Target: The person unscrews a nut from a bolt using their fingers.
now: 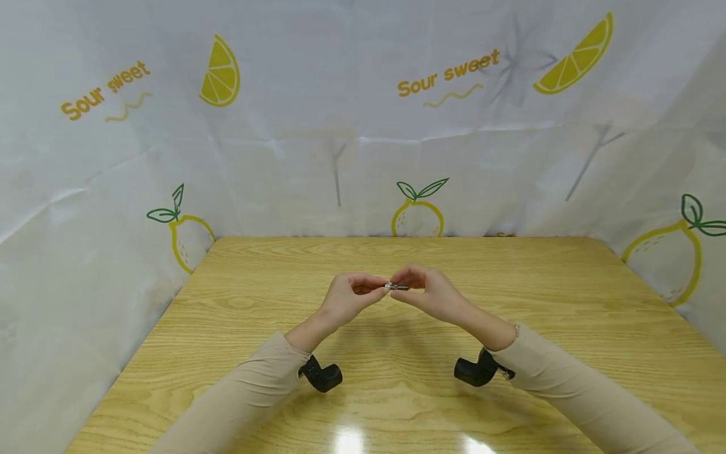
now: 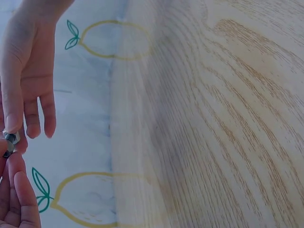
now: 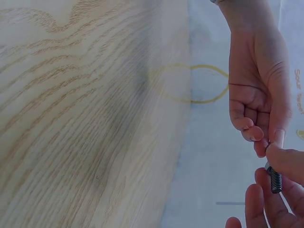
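Note:
A small metal bolt (image 1: 401, 288) with a threaded shank lies level between the two hands, above the table. My left hand (image 1: 347, 299) pinches its left end between thumb and fingertips. From the other side, my right hand (image 1: 433, 295) has thumb and fingers around what looks like a nut (image 3: 269, 167) on the bolt. In the right wrist view the bare thread (image 3: 276, 182) sticks out past the right thumb, over the curled fingers. The left wrist view catches only part of the bolt (image 2: 9, 138) at its left edge, with fingertips covering the rest.
Under both hands is a wood-grain table (image 1: 397, 403). A white curtain (image 1: 317, 82) printed with lemons hangs behind it and along the sides. Black camera mounts (image 1: 323, 376) are strapped at both wrists, below the beige sleeves (image 1: 249, 384).

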### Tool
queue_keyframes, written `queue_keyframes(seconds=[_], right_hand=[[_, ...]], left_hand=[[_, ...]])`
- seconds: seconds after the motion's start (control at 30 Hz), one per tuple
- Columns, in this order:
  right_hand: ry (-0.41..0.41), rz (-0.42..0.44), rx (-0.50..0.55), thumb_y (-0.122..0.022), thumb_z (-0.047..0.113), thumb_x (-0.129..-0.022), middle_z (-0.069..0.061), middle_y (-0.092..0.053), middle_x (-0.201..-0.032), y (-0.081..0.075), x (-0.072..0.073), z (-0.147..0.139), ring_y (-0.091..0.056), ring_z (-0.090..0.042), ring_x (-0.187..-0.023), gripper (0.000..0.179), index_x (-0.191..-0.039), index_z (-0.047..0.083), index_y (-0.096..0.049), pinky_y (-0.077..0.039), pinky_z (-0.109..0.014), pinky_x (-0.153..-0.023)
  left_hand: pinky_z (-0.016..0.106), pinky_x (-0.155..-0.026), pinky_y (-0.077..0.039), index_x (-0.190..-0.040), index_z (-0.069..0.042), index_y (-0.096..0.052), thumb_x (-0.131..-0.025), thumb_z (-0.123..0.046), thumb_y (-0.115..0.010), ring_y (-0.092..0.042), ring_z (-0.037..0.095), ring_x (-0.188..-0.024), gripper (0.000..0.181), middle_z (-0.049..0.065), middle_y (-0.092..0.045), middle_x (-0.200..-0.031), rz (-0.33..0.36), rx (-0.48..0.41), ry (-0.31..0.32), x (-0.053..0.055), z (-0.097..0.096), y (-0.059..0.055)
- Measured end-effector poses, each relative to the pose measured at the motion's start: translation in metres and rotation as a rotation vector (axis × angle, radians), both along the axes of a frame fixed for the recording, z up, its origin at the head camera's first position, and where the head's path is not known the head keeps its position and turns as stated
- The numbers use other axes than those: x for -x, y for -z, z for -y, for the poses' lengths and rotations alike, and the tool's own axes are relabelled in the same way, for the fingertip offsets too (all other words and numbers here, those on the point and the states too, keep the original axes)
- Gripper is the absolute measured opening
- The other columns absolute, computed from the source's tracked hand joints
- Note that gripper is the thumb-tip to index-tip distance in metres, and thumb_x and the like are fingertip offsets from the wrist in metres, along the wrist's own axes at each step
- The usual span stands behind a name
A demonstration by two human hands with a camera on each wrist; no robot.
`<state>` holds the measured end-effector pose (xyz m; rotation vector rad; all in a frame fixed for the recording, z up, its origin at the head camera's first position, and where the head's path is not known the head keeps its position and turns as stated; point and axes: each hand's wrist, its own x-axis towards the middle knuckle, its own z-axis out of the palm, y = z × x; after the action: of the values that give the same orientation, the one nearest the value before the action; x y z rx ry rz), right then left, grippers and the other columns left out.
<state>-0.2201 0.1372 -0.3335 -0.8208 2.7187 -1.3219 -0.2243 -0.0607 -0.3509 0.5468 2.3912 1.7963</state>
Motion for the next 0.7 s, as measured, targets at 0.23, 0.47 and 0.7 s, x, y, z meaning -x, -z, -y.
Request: queue_keyframes(seconds=[0.23,0.47,0.7], right_hand=[[-0.036,0.029,0.015,-0.058,0.021,-0.093,-0.014,-0.067,-0.105,0.0005,0.0000,0.0007,-0.064,-0.024,-0.095,0.027,-0.112,0.001,-0.061,-0.053,-0.039,-0.086],[-0.024,0.005,-0.005,-0.060,0.017,-0.092,-0.012,-0.068,-0.103,0.0017,-0.0001,0.0015,-0.065,-0.025,-0.096,0.021,-0.107,0.003,-0.063,-0.053,-0.039,-0.086],[-0.009,0.006,0.019,-0.063,0.018,-0.090,-0.012,-0.066,-0.103,0.0015,0.0000,0.0016,-0.064,-0.023,-0.094,0.024,-0.109,0.002,-0.060,-0.053,-0.036,-0.084]], left_hand=[[0.026,-0.077,-0.055,-0.107,-0.005,-0.070,-0.087,-0.016,-0.066,-0.068,0.018,-0.090,0.023,0.014,-0.070,-0.106,-0.001,-0.009,0.009,0.0003,0.0003,0.0012],[0.027,-0.077,-0.055,-0.107,-0.006,-0.071,-0.087,-0.018,-0.067,-0.068,0.017,-0.090,0.023,0.013,-0.070,-0.106,0.003,0.006,0.006,-0.0002,0.0006,0.0008],[0.026,-0.076,-0.055,-0.107,-0.006,-0.071,-0.086,-0.016,-0.067,-0.068,0.016,-0.088,0.023,0.013,-0.070,-0.105,0.010,0.001,-0.004,-0.0004,-0.0006,0.0002]])
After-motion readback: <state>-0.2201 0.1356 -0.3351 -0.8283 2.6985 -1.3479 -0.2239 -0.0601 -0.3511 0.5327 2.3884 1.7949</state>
